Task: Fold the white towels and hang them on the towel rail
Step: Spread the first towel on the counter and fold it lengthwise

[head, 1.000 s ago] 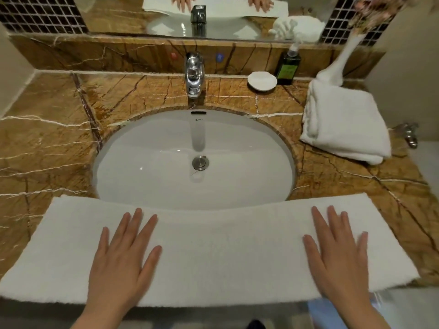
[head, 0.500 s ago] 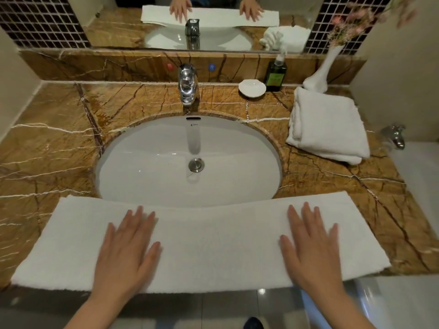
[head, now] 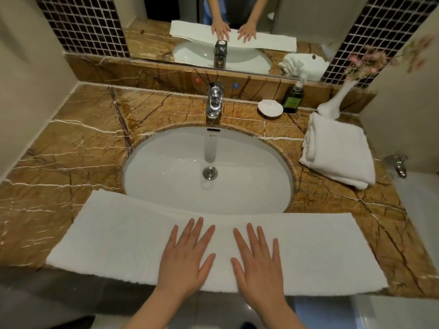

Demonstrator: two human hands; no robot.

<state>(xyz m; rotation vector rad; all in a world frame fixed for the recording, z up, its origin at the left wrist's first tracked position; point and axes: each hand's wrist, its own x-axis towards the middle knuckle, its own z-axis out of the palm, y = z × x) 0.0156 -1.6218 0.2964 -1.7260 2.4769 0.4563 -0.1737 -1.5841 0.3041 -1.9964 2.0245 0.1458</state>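
A long white towel (head: 114, 236), folded into a strip, lies along the front edge of the brown marble counter (head: 71, 150), partly over the sink's near rim. My left hand (head: 186, 260) and my right hand (head: 257, 264) press flat on its middle, fingers straight and spread, close together. A second white towel (head: 337, 150), folded into a thick square, lies on the counter at the right. No towel rail is in view.
A white oval sink (head: 166, 167) with a chrome tap (head: 214, 100) fills the counter's middle. Behind it stand a white soap dish (head: 270, 108), a dark green pump bottle (head: 294, 97) and a white vase (head: 332, 105) with pink flowers. A mirror runs behind.
Both hands have slid inward along the towel from near its two ends to its middle. The camera view has lifted and drawn back.
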